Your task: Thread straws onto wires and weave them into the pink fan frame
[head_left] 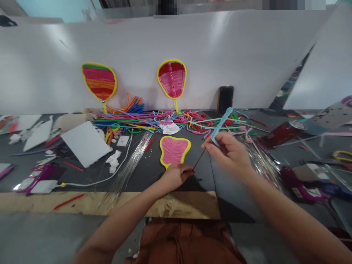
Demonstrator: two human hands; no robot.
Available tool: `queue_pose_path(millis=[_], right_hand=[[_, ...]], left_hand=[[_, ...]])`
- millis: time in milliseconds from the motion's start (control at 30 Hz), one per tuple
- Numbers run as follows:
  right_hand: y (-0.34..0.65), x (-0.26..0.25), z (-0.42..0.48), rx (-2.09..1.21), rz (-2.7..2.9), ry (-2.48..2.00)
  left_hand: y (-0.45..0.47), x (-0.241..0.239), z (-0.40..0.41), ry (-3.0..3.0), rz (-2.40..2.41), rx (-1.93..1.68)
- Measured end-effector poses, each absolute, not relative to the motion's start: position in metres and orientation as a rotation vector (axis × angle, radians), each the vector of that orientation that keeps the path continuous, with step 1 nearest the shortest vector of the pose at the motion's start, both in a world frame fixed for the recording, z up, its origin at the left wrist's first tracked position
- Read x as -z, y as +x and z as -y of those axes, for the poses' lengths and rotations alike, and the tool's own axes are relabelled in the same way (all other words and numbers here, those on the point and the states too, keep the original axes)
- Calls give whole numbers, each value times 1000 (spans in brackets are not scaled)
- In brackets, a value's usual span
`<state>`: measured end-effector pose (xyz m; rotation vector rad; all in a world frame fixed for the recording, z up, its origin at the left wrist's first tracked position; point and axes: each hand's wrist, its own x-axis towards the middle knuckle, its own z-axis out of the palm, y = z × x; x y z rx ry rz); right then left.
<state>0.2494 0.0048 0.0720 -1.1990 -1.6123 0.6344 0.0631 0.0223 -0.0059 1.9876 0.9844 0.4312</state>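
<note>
My right hand [231, 152] is closed around a light-blue fuzzy pipe cleaner [222, 123], which sticks up past the fingers and looks folded or twisted. A thin dark rod or wire [199, 159] spans the gap between my hands. Its lower end is pinched in my left hand [177, 175]; its upper end meets the right fingertips, and whether it joins the blue piece is hidden. Just beyond my left hand lies a pink fan-shaped piece [174, 150] with a yellow fuzzy border, its lower edge partly covered by that hand.
Two finished-looking fans, one striped [99, 81] and one pink and red [172, 79], lean on the white partition [132, 44]. Loose pipe cleaners [123, 121] heap along its foot. A phone [225, 101], red can [287, 132], purple glue guns [41, 176] and a white card [85, 143] lie around.
</note>
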Motion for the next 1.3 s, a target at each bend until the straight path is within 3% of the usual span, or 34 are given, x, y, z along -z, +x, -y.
queue_pose_path(millis=[300, 533, 767, 1300], right_hand=[[249, -66, -20, -867, 1359, -1183], [222, -5, -38, -1265, 1535, -1255], [208, 25, -39, -281, 2194, -1394], [189, 33, -53, -221, 2452, -1254]], left_hand=[[56, -15, -1, 2024, -1031, -390], [-2, -25, 57, 1839, -1290, -184], [-35, -11, 67, 1756, -1457, -197], [-21, -14, 59, 1795, -1513, -159]])
